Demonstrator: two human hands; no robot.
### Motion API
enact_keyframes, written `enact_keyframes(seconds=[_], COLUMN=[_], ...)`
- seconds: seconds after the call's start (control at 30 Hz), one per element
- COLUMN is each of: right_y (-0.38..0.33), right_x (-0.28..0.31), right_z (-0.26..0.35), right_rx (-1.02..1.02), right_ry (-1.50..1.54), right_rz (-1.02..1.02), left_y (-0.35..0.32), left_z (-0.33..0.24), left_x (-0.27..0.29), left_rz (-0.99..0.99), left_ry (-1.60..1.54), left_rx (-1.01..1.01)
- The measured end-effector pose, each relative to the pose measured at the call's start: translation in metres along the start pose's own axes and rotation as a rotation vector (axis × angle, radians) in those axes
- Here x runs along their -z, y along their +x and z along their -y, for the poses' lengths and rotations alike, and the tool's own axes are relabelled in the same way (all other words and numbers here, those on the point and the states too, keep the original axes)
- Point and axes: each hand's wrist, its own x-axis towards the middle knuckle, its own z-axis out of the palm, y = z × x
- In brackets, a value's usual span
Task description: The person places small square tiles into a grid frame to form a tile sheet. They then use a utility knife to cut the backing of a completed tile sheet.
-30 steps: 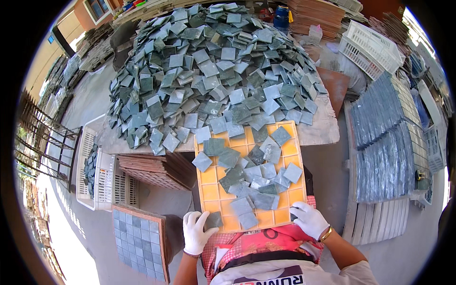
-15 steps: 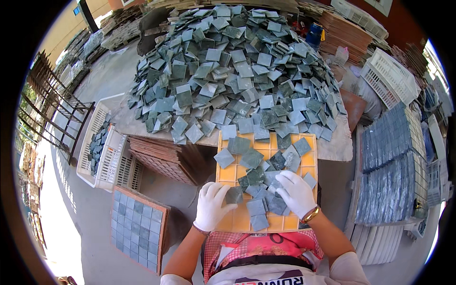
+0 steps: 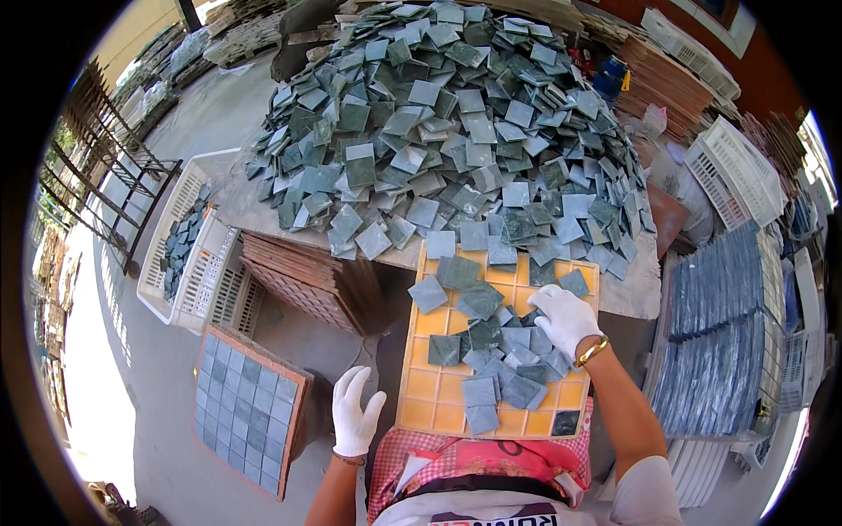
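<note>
A yellow grid tray rests on my lap and leans against the table edge, with several loose grey-green square tiles scattered over it. My right hand, in a white glove, lies palm down on the tiles near the tray's upper right. My left hand, also gloved, hovers with fingers spread just left of the tray's lower left corner, holding nothing. A large heap of the same tiles covers the table beyond the tray.
A brown framed tray filled with tiles lies on the floor at my left. A white plastic crate with some tiles stands beside stacked brown trays. Sheets of blue-grey tiles and white crates lie at right.
My left hand has come off the tray and moved down-left, beside it. My right hand has slid up the tray toward the heap.
</note>
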Motion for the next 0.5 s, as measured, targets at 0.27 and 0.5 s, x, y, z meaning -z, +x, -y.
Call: enact_keyframes(seconds=[0.27, 0.5], right_y=[0.019, -0.007], right_x=[0.028, 0.035], right_z=[-0.001, 0.004], right_rx=[-0.072, -0.288], right_ry=[0.057, 0.72], right_rz=[0.223, -0.023], left_y=[-0.006, 0.007], left_z=[-0.027, -0.051], left_x=[-0.003, -0.014], left_rz=[0.003, 0.08], left_ry=[-0.132, -0.205], left_rx=[-0.043, -0.139])
